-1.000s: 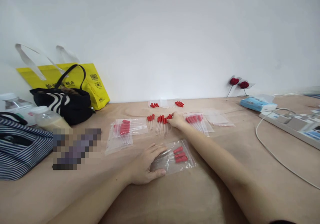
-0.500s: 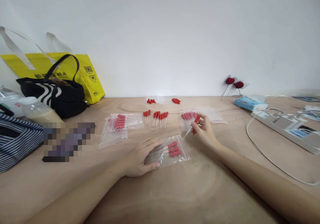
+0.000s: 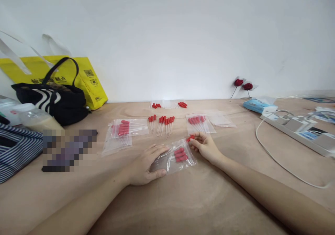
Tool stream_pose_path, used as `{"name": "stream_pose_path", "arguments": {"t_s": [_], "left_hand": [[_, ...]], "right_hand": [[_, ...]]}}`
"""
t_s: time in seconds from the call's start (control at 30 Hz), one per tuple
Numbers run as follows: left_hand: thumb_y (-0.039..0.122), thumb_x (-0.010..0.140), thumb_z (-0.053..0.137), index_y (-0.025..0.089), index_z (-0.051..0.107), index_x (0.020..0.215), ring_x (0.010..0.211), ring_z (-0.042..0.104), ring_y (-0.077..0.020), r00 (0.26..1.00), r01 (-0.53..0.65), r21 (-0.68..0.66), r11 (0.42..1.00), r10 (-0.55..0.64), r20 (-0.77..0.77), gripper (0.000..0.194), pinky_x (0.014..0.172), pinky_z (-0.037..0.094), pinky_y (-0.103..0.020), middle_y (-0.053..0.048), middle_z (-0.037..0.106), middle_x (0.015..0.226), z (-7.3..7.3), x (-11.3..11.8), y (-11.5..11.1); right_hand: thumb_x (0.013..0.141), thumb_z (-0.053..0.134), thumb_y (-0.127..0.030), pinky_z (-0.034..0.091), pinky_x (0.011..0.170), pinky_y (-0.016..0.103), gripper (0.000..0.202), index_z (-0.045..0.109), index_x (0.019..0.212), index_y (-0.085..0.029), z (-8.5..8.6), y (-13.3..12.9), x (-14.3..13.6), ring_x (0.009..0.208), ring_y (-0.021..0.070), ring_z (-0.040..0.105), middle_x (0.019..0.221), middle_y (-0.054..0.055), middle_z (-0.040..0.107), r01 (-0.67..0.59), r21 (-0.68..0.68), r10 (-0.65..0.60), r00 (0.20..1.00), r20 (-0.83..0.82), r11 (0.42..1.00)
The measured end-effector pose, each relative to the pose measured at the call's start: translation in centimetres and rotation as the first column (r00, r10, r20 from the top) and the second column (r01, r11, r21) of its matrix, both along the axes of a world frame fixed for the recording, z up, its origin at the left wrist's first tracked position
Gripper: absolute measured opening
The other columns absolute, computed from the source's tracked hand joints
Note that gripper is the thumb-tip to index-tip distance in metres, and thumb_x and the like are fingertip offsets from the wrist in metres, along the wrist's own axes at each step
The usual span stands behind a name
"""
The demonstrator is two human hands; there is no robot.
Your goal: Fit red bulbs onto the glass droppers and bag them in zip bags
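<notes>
My left hand point(image 3: 148, 165) lies with fingers apart on the left part of a clear zip bag point(image 3: 171, 163). Several red-topped droppers point(image 3: 180, 154) are inside that bag, bulbs towards its right end. At the bag's upper right edge, my right hand point(image 3: 205, 147) pinches one red-bulbed dropper point(image 3: 191, 137); its stem is hard to make out against the bag. Farther back stand out several loose droppers point(image 3: 166, 121) in small groups. Filled bags with red bulbs lie to the left point(image 3: 124, 127) and to the right point(image 3: 196, 120) of them.
A bag with red bulbs point(image 3: 167, 104) lies by the wall. At left are a yellow bag point(image 3: 91, 85), a black bag point(image 3: 69, 104), a bottle point(image 3: 39, 118) and a striped bag point(image 3: 19, 149). At right are flat clear bags point(image 3: 222, 119), a tissue pack point(image 3: 259, 106) and a power strip point(image 3: 300, 132).
My right hand has moved left and nearer with its dropper, from beside the right filled bag to the near bag's edge. My left hand stays on the bag; the view shifts slightly.
</notes>
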State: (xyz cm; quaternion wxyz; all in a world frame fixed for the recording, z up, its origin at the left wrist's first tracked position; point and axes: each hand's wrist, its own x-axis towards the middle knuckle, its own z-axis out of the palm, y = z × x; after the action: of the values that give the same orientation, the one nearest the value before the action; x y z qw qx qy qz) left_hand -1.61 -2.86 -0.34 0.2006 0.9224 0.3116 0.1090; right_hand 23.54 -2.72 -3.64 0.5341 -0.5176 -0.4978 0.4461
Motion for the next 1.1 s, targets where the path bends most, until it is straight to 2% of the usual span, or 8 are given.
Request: {"name": "stream_pose_path", "arguments": {"t_s": [0.1,0.2,0.37,0.5,0.6,0.73,0.93,1.1], "left_hand": [[0.044,0.078,0.05,0.026,0.029,0.131,0.123,0.031,-0.0262,1.0,-0.009,-0.009,1.0,0.009,-0.008,0.059,0.101,0.027,-0.047,-0.005,0.036,0.135,0.5,0.2,-0.2],[0.043,0.078,0.05,0.025,0.029,0.13,0.123,0.031,-0.0259,1.0,-0.017,-0.017,1.0,0.017,-0.013,0.059,0.101,0.028,-0.046,-0.006,0.036,0.134,0.7,0.3,-0.3],[0.044,0.078,0.05,0.026,0.028,0.131,0.124,0.03,-0.0264,1.0,-0.013,0.0,1.0,0.013,0.008,0.06,0.101,0.027,-0.047,-0.005,0.036,0.135,0.2,0.2,-0.2],[0.043,0.079,0.049,0.028,0.028,0.131,0.124,0.029,-0.0263,1.0,-0.016,-0.012,1.0,0.016,0.017,0.058,0.102,0.026,-0.046,-0.004,0.035,0.135,0.1,0.1,-0.2],[0.044,0.079,0.05,0.029,0.027,0.131,0.124,0.028,-0.0265,1.0,-0.017,-0.017,1.0,0.018,0.014,0.059,0.101,0.027,-0.047,-0.004,0.034,0.136,0.0,0.0,-0.1],[0.044,0.078,0.05,0.029,0.025,0.132,0.125,0.027,-0.0268,1.0,-0.024,-0.008,1.0,0.025,0.013,0.061,0.102,0.025,-0.047,-0.004,0.034,0.136,-0.4,0.0,0.0],[0.045,0.079,0.049,0.026,0.027,0.132,0.126,0.026,-0.0267,1.0,-0.012,-0.027,1.0,0.011,-0.007,0.061,0.103,0.023,-0.047,-0.004,0.035,0.136,0.3,0.3,-0.2],[0.042,0.079,0.05,0.024,0.029,0.13,0.126,0.027,-0.0267,0.999,-0.032,-0.023,0.999,0.031,-0.03,0.058,0.102,0.025,-0.047,-0.006,0.035,0.135,0.9,0.6,-0.5]], "right_hand": [[0.066,0.061,-0.03,0.04,0.05,0.025,0.021,0.061,0.082,-0.017,-0.7,-0.1,0.2,0.052,0.0097,0.047,0.063,-0.001,0.053,-0.036,0.11,0.001,0.953,0.303,0.993],[0.069,0.06,-0.03,0.045,0.063,0.029,0.02,0.066,0.085,-0.019,-0.8,-0.1,0.3,0.067,0.014,0.053,0.081,0.004,0.057,-0.126,0.196,0.029,0.9,0.435,0.973],[0.076,0.051,-0.03,0.043,0.081,0.036,0.024,0.068,0.09,-0.02,-0.1,0.1,0.2,0.086,0.0187,0.057,0.091,0.007,0.063,-0.256,0.216,0.146,0.893,0.425,0.942],[0.075,0.053,-0.039,0.046,0.078,0.037,0.027,0.068,0.087,-0.019,0.3,0.5,0.0,0.08,0.0197,0.061,0.08,0.004,0.067,-0.339,0.088,0.312,0.921,0.233,0.937],[0.068,0.06,-0.041,0.048,0.069,0.033,0.028,0.069,0.078,-0.017,0.4,0.7,0.0,0.069,0.018,0.062,0.073,0.003,0.068,-0.288,0.017,0.282,0.948,0.147,0.958],[0.064,0.063,-0.039,0.047,0.055,0.027,0.024,0.068,0.065,-0.015,0.5,0.8,-0.3,0.055,0.0146,0.059,0.066,0.004,0.068,-0.193,-0.008,0.191,0.966,0.176,0.981],[0.068,0.058,-0.029,0.046,0.06,0.026,0.015,0.068,0.068,-0.017,0.2,1.0,0.0,0.062,0.0139,0.059,0.07,0.002,0.067,-0.294,0.07,0.26,0.916,0.306,0.953],[0.063,0.059,-0.021,0.043,0.053,0.023,0.007,0.065,0.066,-0.017,1.2,4.1,1.4,0.053,0.0111,0.053,0.062,0.0,0.063,-0.087,0.058,0.057,0.916,0.398,0.995]]}}
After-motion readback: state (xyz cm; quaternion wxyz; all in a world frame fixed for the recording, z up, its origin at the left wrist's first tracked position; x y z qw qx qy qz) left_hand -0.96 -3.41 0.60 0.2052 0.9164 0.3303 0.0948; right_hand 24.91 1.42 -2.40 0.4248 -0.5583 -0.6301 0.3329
